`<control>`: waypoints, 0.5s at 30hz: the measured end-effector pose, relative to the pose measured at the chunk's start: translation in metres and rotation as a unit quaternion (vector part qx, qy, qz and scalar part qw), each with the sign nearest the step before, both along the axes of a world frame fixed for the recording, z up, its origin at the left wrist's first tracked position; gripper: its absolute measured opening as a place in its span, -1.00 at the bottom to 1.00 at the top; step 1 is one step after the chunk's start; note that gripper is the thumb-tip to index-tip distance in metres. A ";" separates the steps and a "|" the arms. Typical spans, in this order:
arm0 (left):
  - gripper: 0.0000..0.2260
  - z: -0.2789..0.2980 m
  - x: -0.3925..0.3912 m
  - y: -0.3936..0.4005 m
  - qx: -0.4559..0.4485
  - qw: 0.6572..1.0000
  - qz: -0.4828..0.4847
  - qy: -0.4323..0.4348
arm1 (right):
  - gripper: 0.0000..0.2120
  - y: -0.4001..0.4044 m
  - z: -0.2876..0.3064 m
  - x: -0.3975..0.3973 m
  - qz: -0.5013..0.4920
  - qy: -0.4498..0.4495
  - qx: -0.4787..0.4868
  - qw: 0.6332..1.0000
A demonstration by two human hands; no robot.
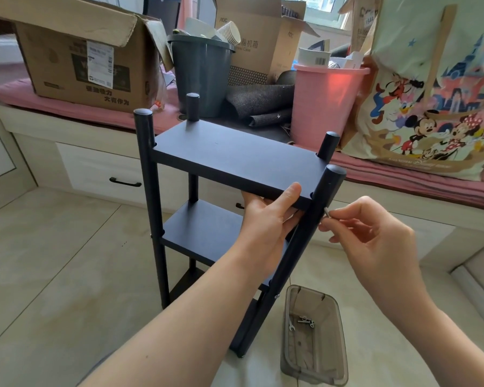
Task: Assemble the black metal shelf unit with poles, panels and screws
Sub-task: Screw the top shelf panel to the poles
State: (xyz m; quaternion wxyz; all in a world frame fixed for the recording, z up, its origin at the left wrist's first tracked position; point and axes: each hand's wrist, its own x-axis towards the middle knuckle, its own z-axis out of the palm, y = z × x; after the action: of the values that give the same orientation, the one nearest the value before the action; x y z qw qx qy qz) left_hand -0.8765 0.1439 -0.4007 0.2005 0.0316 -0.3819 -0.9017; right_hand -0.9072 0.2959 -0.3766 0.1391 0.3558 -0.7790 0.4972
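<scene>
We cannot see the foot of the shelf unit [229, 174] clearly — its lowest panel and the bases of the near poles are partly hidden behind our left forearm. The far poles show only in pieces between the panels. The unit stands upright on the tiled floor [53, 261], its poles running vertically, its panels lying flat with their long sides running left to right across our view.

Our left hand [266, 216] grips the near long edge of the top panel [235, 157] close to its right corner, thumb lying on top and fingers curled beneath, out of sight. Our right hand [366, 230] pinches a small silver screw [327, 212] between fingertips — its tip touches the near right pole [305, 233] just below the top panel.

A clear plastic tray [313, 356] on the floor, just right of the unit's base, holds small hardware too tiny to identify.
</scene>
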 end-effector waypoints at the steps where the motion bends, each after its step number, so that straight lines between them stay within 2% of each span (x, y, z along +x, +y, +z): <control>1: -0.61 0.000 0.000 0.000 0.001 1.000 0.001 0.000 | -0.86 -0.001 0.000 0.000 0.011 -0.020 -0.014 1.000; 5: -0.58 0.001 -0.001 0.003 0.010 1.000 0.017 -0.001 | -0.91 -0.001 0.003 -0.001 0.044 -0.091 -0.063 0.993; 9: -0.60 0.000 -0.002 0.007 0.020 0.999 0.026 -0.005 | -0.91 0.000 0.005 0.000 0.038 -0.085 -0.048 0.994; 13: -0.61 -0.002 -0.004 0.010 0.008 0.999 0.036 -0.007 | -0.92 0.003 0.007 -0.005 0.047 -0.122 -0.068 0.989; 15: -0.61 -0.003 -0.005 0.010 -0.001 0.999 0.039 -0.005 | -0.88 0.003 0.006 -0.004 0.042 -0.104 -0.056 0.992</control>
State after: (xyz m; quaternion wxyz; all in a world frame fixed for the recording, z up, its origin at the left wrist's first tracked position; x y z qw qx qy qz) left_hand -0.8819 0.1540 -0.4039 0.2341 0.0506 -0.3822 -0.8925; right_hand -0.9116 0.2989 -0.3708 0.0563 0.3262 -0.7443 0.5800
